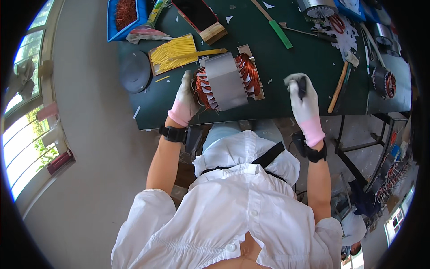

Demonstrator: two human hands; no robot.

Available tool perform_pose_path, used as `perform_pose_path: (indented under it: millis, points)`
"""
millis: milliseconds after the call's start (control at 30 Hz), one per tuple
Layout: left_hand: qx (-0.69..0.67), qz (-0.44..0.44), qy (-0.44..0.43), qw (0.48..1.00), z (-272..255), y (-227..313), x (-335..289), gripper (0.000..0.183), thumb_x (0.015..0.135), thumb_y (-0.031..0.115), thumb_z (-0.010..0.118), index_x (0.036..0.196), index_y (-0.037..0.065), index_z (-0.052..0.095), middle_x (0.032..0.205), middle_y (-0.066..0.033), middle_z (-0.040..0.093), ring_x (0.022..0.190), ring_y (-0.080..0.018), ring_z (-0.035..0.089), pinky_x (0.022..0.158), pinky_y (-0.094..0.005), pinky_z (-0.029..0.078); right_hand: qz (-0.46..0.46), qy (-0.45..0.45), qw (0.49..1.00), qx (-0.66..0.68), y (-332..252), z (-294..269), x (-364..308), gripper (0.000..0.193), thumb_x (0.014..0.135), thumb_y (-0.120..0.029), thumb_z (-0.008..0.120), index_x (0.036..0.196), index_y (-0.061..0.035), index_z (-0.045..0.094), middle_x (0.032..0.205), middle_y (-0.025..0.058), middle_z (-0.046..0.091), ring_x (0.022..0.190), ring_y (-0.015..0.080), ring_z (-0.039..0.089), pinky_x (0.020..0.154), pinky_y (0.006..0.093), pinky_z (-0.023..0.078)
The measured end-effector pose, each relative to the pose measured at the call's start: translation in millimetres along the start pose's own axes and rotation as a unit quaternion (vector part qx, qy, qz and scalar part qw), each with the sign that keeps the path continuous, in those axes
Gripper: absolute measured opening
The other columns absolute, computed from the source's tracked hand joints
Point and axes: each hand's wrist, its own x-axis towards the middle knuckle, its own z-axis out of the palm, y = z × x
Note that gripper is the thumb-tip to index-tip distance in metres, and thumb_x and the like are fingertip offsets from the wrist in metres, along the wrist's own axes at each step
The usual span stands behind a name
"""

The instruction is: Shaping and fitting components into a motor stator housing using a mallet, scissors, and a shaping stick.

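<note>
A motor stator (227, 82) lies on its side on the dark green table, its grey metal body between two ends of copper windings. White insulating slips poke out among the wires. My left hand (184, 99), in a white glove with a pink cuff, rests at the stator's left winding end with its fingers stretched out. Right of the stator and apart from it, my right hand (304, 95), gloved alike, is closed around a small black object (302, 87) whose kind I cannot make out.
Yellow strips (173, 53) fill a tray beside a grey round lid (135, 71). Behind stand a phone (195, 15) on a wooden block and a blue bin (110, 20) of copper wire. A green-handled tool (281, 34), a hammer (338, 87) and another stator (384, 83) lie right.
</note>
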Motion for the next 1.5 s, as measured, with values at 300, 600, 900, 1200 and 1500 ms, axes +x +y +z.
perform_pose_path:
  millis: [300,600,900,1200,1500]
  points:
    - [0.288,0.257,0.108,0.916,5,-73,-33,0.037,0.096,0.022,0.047,0.127,0.001,0.047,0.115,-0.0024,0.054,0.1,-0.0087,0.048,0.091,-0.0249,0.038,-0.052,-0.102,0.983,-0.145,-3,47,48,0.021,0.079,-0.015,0.065,0.095,-0.005,0.055,0.093,0.013,0.059,0.087,0.0332,0.058,0.073,0.04,0.046]
    - [0.094,0.133,0.27,0.949,-15,-44,13,0.044,0.098,0.04,0.033,0.115,0.005,0.055,0.101,-0.0056,0.064,0.091,-0.0179,0.061,0.076,-0.0324,0.05,0.119,-0.061,0.986,-0.103,55,11,60,0.024,0.085,-0.023,0.058,0.095,-0.0009,0.057,0.078,0.0146,0.061,0.062,0.0241,0.061,0.059,0.0349,0.048]
    - [0.147,0.181,0.073,0.97,-15,-54,-15,0.05,0.097,0.041,0.042,0.13,0.004,0.043,0.122,-0.0059,0.054,0.11,-0.0177,0.052,0.094,-0.0343,0.041,0.163,-0.011,0.964,-0.21,139,-75,81,0.025,0.086,-0.023,0.058,0.1,-0.0027,0.057,0.075,0.0088,0.06,0.058,0.0169,0.059,0.055,0.0319,0.045]
    - [0.183,0.27,0.207,0.922,2,-74,-16,0.033,0.097,0.03,0.045,0.11,0.001,0.053,0.095,-0.0043,0.055,0.084,-0.0099,0.05,0.075,-0.024,0.041,0.024,-0.155,0.982,-0.104,38,-20,89,0.03,0.08,-0.027,0.063,0.091,0.0004,0.062,0.077,0.0166,0.064,0.073,0.0292,0.064,0.067,0.035,0.047]
    - [0.267,0.243,0.194,0.912,9,-75,-15,0.026,0.099,0.007,0.03,0.119,-0.002,0.045,0.106,-0.0072,0.052,0.096,-0.0153,0.051,0.088,-0.0253,0.042,-0.126,-0.375,0.899,-0.187,-25,29,129,0.027,0.082,-0.023,0.061,0.097,-0.0015,0.065,0.091,0.0207,0.062,0.089,0.0364,0.058,0.079,0.041,0.046]
